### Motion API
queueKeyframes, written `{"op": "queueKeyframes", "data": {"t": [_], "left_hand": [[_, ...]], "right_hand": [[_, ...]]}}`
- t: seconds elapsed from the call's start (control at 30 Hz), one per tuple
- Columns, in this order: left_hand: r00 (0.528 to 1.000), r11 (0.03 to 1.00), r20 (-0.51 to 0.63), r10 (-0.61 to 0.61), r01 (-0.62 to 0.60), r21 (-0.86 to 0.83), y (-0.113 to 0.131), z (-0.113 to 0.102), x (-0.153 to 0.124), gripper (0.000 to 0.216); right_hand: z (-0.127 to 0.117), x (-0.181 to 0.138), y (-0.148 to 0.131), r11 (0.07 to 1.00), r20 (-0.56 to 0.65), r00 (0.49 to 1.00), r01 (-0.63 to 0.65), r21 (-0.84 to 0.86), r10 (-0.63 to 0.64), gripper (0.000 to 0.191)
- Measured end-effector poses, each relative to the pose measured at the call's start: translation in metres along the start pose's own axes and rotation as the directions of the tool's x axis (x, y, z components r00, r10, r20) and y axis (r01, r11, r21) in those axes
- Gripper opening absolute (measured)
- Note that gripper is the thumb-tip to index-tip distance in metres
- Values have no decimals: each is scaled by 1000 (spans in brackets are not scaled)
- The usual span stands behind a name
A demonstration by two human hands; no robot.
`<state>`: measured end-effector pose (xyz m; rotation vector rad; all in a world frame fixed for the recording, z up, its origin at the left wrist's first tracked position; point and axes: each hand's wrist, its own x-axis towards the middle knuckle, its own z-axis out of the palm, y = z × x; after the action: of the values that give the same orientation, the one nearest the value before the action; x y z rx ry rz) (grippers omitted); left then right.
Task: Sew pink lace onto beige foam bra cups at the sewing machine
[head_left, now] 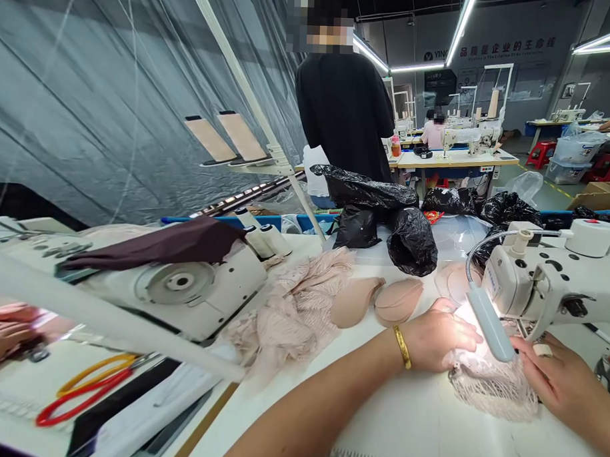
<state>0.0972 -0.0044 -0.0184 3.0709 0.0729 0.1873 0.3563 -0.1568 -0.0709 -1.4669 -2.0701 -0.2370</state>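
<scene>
A piece of pale pink lace fabric (494, 392) lies bunched on the white table by the sewing machine (513, 282). My left hand (444, 337), with a gold bracelet at the wrist, rests over the left side of the lace with bent fingers gripping it. From the right, my right hand (555, 374), wearing a ring, holds the lace edge between thumb and fingers. A lit lamp (490, 323) on a bent neck hangs between both hands. It hides the needle area and some fingertips. Pink-beige bra cups (398, 302) lie just beyond my left hand.
More lace (296, 315) is heaped left of the cups. Black plastic bags (412, 242) sit at the back. Another machine (183, 284), a slanted white pole (106, 315) and red-and-yellow-handled scissors (92, 388) stand left. Another person's hand (3, 338) shows there; a person in black (344, 110) stands ahead.
</scene>
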Motion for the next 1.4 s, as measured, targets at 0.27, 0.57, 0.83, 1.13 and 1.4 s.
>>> {"op": "queueKeyframes", "data": {"t": [0.27,0.57,0.83,1.13,1.4], "left_hand": [[937,933,92,-338,321,162,38,-8,6,36],[903,948,292,-315,315,48,46,-25,1,67],[939,978,318,-134,177,-109,30,-31,-4,68],[984,994,177,-26,44,-98,23,-17,-4,23],[997,988,81,9,4,-155,13,-2,-1,34]], "right_hand": [[1,10,-30,994,227,969,84,68,-97,24],[-2,7,-20,997,178,982,-68,44,59,29],[2,14,-26,989,317,946,-101,108,62,30],[-29,3,12,958,388,915,-199,208,106,32],[-28,10,6,934,305,950,-174,312,75,31]]}}
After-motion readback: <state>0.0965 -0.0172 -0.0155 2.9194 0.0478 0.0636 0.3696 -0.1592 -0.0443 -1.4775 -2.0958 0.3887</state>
